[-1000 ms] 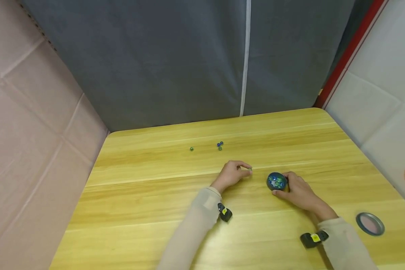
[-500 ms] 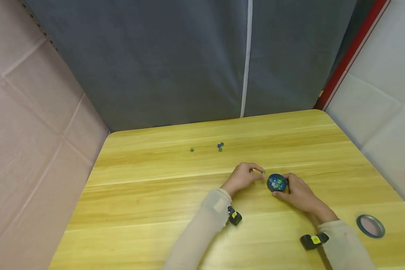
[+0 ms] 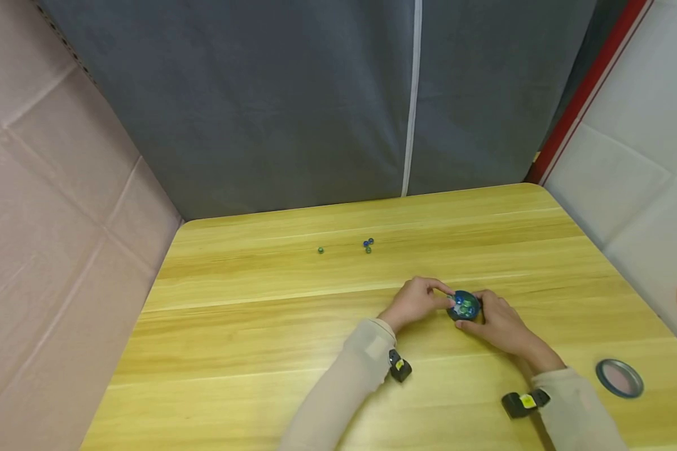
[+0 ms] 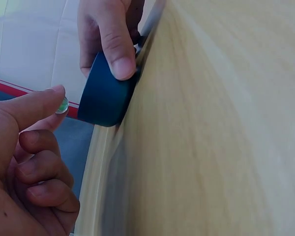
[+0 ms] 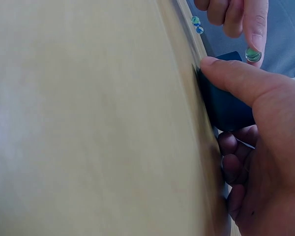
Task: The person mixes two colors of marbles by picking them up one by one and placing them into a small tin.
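Note:
Between thumb and forefinger my left hand point(image 3: 417, 302) pinches a clear green marble point(image 4: 63, 105), held at the near-left rim of a round dark blue tin point(image 4: 104, 96). In the head view the tin holds several blue and green marbles point(image 3: 465, 305). My right hand point(image 3: 502, 321) grips the tin's right side, thumb in front and fingers behind, while the tin stands on the table. The right wrist view shows the pinched marble point(image 5: 253, 54) just above the tin's edge; the tin's inside is hidden there.
Farther back on the wooden table point(image 3: 248, 326) lie a lone green marble point(image 3: 320, 250) and a small cluster of marbles point(image 3: 368, 245). A round lid with a metallic rim point(image 3: 619, 378) lies at the right. A grey curtain point(image 3: 293, 113) hangs behind the table.
My left hand has moved right with the pinched marble, from apart from the tin to its rim. The right hand and the tin have stayed in place.

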Motion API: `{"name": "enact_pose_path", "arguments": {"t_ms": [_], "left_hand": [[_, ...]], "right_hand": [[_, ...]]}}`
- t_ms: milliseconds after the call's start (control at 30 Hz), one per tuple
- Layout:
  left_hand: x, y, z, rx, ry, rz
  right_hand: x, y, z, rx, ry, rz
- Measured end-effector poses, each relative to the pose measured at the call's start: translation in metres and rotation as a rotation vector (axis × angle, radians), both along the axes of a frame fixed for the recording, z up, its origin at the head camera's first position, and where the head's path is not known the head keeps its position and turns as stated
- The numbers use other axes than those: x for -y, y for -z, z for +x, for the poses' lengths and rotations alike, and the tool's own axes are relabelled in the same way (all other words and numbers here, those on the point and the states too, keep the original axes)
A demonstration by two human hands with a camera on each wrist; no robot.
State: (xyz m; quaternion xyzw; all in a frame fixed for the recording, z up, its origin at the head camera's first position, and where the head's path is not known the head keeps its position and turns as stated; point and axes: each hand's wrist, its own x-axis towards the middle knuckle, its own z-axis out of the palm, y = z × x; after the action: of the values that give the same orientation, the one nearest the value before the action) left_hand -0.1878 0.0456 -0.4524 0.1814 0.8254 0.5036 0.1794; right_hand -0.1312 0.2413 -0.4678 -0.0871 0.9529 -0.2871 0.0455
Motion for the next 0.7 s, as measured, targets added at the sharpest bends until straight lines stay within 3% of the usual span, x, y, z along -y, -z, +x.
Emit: {"name": "enact_pose_path", "arguments": {"t_ms": [700], "left_hand": [[-0.011, 0.005, 0.006, -0.061, 0.034, -0.116]], "right_hand": [[-0.001, 0.0, -0.001, -0.007, -0.007, -0.015]]}}
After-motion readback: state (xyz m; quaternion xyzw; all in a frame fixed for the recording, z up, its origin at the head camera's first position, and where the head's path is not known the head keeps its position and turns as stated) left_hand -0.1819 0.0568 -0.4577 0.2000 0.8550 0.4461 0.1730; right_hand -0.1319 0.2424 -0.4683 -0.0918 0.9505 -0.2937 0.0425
